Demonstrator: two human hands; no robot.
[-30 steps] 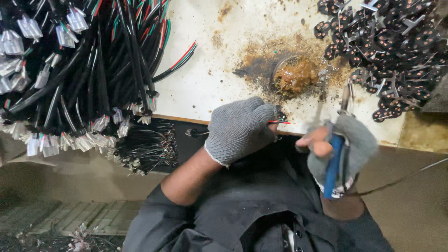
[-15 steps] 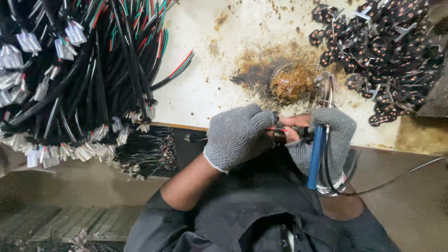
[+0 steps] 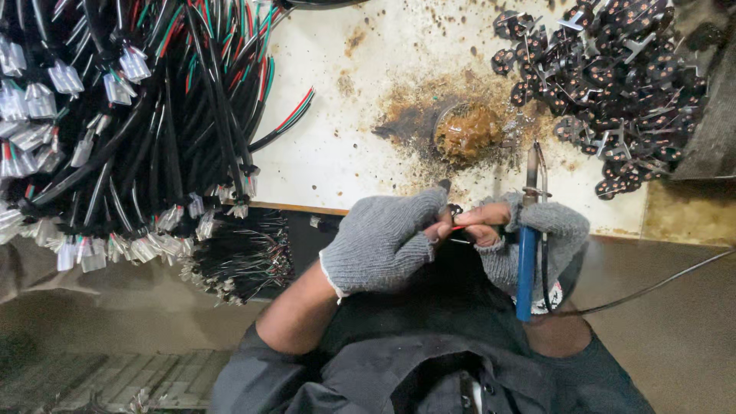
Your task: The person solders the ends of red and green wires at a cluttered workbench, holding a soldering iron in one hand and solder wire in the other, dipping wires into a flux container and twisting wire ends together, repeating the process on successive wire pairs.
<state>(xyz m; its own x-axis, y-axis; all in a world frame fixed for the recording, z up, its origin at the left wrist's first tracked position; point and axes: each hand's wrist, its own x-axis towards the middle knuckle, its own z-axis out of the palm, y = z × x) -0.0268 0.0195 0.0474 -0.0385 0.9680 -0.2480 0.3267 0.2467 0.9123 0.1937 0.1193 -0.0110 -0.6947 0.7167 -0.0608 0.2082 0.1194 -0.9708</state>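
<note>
Hands meet at the near table edge: left hand in a grey knit glove pinches thin red wire, right hand grips it too while clutching a blue-handled soldering iron. Hot tip by bare fingertips risks a burn.

I see bare white table between the cable bundles on my left and the heap of black parts on my right. Only the brown flux pot stands in this gap, just beyond my hands.
</note>
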